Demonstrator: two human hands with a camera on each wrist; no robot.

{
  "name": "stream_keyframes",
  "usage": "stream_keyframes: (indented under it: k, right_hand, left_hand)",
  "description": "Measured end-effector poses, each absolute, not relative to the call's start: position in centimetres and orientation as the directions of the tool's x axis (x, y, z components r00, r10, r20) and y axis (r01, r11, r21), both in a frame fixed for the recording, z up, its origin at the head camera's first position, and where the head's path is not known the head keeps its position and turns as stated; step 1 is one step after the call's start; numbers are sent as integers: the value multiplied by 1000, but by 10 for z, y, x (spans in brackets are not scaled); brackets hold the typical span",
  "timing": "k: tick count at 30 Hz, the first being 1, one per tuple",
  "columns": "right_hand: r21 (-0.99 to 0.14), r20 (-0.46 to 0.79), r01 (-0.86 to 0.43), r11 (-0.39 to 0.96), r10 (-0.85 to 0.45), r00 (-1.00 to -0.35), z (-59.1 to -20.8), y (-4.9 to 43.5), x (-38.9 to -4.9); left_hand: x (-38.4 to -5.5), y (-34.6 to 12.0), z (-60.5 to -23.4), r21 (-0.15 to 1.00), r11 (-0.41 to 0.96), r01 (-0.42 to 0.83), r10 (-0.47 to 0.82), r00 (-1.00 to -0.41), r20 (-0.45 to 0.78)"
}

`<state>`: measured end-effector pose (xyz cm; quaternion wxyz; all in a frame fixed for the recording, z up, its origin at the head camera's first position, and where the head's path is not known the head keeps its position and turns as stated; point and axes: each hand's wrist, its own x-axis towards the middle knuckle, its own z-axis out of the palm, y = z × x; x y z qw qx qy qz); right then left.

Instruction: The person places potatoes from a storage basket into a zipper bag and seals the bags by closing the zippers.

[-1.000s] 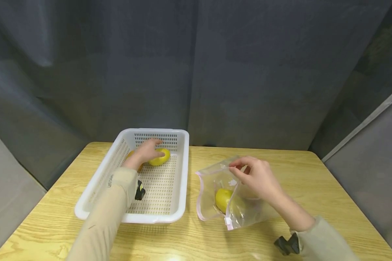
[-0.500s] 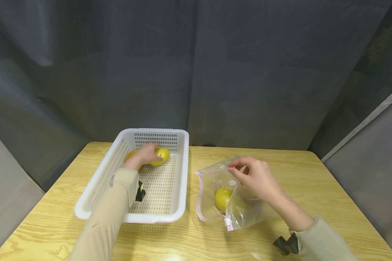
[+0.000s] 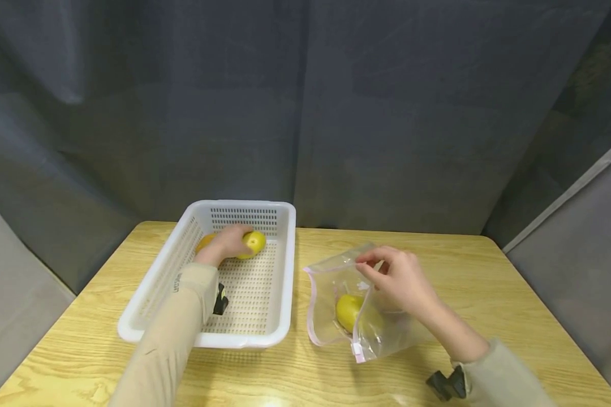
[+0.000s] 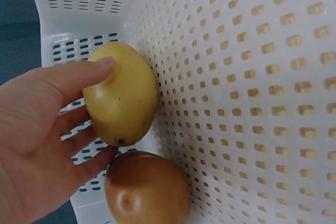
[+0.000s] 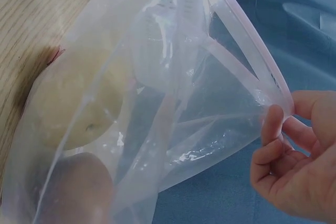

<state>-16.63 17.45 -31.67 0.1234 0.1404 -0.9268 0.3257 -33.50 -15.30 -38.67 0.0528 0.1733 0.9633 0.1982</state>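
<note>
Yellow fruit (image 4: 128, 106) sits gripped between the thumb and fingers of the left hand (image 4: 31, 124), inside the white basket (image 3: 288, 271), an orange-brown fruit (image 4: 149, 190) just beside those fingertips. Dark lettering (image 3: 177, 282) runs along the cuff (image 3: 203, 282) behind that hand, too small for me to read. Well to its right, the right hand (image 3: 399, 277) pinches the edge of a clear bag (image 3: 394, 336).
</note>
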Motion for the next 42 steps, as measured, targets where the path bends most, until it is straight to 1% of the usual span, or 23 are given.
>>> stream_keyframes:
  k: [4, 10, 18, 28, 34, 35, 40, 42]
  right_hand:
    - [-570, 320, -343, 747, -183, -930, -316, 175, -165]
    - [-573, 320, -339, 746, -177, -931, -317, 174, -165]
    - [-580, 321, -335, 743, -170, -932, -317, 175, -165]
    - [-580, 318, -335, 742, -172, -932, -316, 175, -164]
    - [-580, 320, -339, 741, -176, -931, -317, 174, -163]
    - [-577, 323, -342, 741, -177, -930, -317, 174, -164]
    - [-570, 339, -358, 739, -186, -922, -318, 174, -164]
    - [-572, 340, -360, 737, -187, -922, -318, 174, -164]
  left_hand:
    - [-336, -153, -388, 376, 867, 327, 360, -933, -19]
    - [-334, -153, -387, 354, 881, 313, 342, -939, -20]
    - [-333, -151, -387, 356, 887, 295, 333, -941, -52]
    - [-335, -154, -391, 357, 876, 323, 355, -934, -28]
    - [-333, -156, -393, 379, 877, 297, 340, -939, -51]
    - [-333, -156, -394, 377, 876, 301, 337, -941, -33]
    - [-334, -157, -394, 366, 883, 294, 331, -943, -42]
    - [-336, -158, -394, 366, 888, 278, 325, -943, -70]
